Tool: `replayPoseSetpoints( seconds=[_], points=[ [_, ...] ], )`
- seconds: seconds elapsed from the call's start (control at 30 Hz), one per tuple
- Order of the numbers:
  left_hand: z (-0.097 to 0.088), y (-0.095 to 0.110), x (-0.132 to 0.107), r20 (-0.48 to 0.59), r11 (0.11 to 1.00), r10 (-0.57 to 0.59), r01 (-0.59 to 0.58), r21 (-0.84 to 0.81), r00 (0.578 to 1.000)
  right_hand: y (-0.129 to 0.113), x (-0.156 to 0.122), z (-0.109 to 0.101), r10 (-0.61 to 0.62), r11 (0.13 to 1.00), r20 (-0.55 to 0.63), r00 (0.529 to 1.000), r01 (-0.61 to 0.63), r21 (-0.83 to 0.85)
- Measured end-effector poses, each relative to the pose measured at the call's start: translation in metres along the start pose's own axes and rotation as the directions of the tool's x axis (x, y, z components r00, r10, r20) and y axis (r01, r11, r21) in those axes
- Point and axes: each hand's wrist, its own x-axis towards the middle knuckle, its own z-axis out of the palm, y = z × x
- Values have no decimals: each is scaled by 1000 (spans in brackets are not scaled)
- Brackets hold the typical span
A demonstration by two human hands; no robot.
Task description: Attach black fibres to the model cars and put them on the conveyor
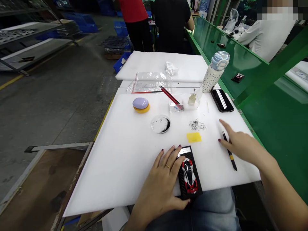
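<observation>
A red, white and black model car (pixel 189 176) is mounted on a black display base (pixel 184 192) at the table's front edge. My left hand (pixel 163 183) holds the base, its fingers along the far left side and its thumb at the near edge. My right hand (pixel 243 146) is open, index finger and thumb apart, over black tweezers (pixel 231 157) with a yellow band. Whether it touches them I cannot tell. Beyond the base lie a yellow piece (pixel 193 137) and a pile of tiny dark slivers (pixel 197 125). A round clear dish (pixel 154 129) holds more dark bits.
At the back of the white table (pixel 115 166) are a clear box (pixel 176 107) with red-black sticks (pixel 171 97), a purple-yellow oval case (pixel 141 103), plastic bags (pixel 149 81), a bottle (pixel 213 75) and a phone (pixel 221 100). A green bench (pixel 271 106) borders the right; people are beyond.
</observation>
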Motion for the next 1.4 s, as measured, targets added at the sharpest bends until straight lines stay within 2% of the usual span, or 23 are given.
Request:
replayPoseSetpoints(
  seconds=[0.07, 0.1, 0.13, 0.17, 0.2, 0.27, 0.3, 0.33, 0.37, 0.5, 0.63, 0.7, 0.83, 1.0, 1.17, 1.27, 1.4],
  points=[
    [0, 1, 0, -9, 1000, -4, 4, -5, 1000, 8, -11, 12, -95, 985, 7, 995, 93, 144],
    [0, 1, 0, -14, 1000, -7, 6, -8, 1000, 11, -12, 16, -141, 950, -8, 990, 138, 279],
    [0, 2, 0, -19, 1000, -10, 10, -10, 1000, 14, -12, 18, -170, 877, -39, 985, 169, 450],
    [-1, 2, 0, -21, 1000, -12, 12, -12, 1000, 16, -10, 19, -173, 753, -82, 981, 186, 631],
    [-1, 2, 0, -22, 1000, -12, 12, -14, 1000, 17, -7, 18, -155, 586, -123, 980, 192, 787],
    [-1, 1, 0, -18, 1000, -7, 6, -18, 1000, 16, -1, 15, -79, 250, -197, 977, 210, 945],
    [-1, 1, 0, -15, 1000, -6, 5, -23, 1000, 14, 2, 12, -54, 145, -224, 973, 230, 962],
    [0, 1, 0, -12, 1000, -7, 7, -31, 1000, 11, 4, 9, -45, 100, -247, 968, 251, 963],
    [0, 1, -1, -11, 999, -13, 13, -38, 1000, 6, 7, 7, -51, 107, -268, 962, 272, 956],
    [-3, 3, 0, -22, 998, -31, 30, -59, 999, -18, 22, -2, -77, 303, -353, 932, 360, 882],
    [-12, 7, 3, -56, 992, -46, 39, -117, 997, -40, 45, -7, -145, 427, -409, 901, 429, 796],
    [-12, 9, 5, -75, 989, -64, 53, -140, 995, -49, 59, -7, -143, 490, -390, 910, 407, 770],
    [-4, 11, 5, -114, 973, -113, 86, -213, 987, -63, 83, -1, -61, 602, -267, 962, 249, 759],
    [6, 10, 2, -167, 938, -158, 96, -333, 973, -66, 89, 5, 5, 600, -208, 978, 163, 783],
    [5, 9, -1, -166, 940, -148, 87, -329, 975, -49, 72, 7, 8, 446, -166, 986, 145, 883],
    [3, 9, -1, -154, 938, -156, 98, -331, 976, -42, 63, 14, 11, 440, -173, 985, 151, 885],
    [3, 9, -1, -158, 944, -150, 93, -318, 976, -45, 60, 26, 110, 446, -178, 978, 111, 888]
  ],
)
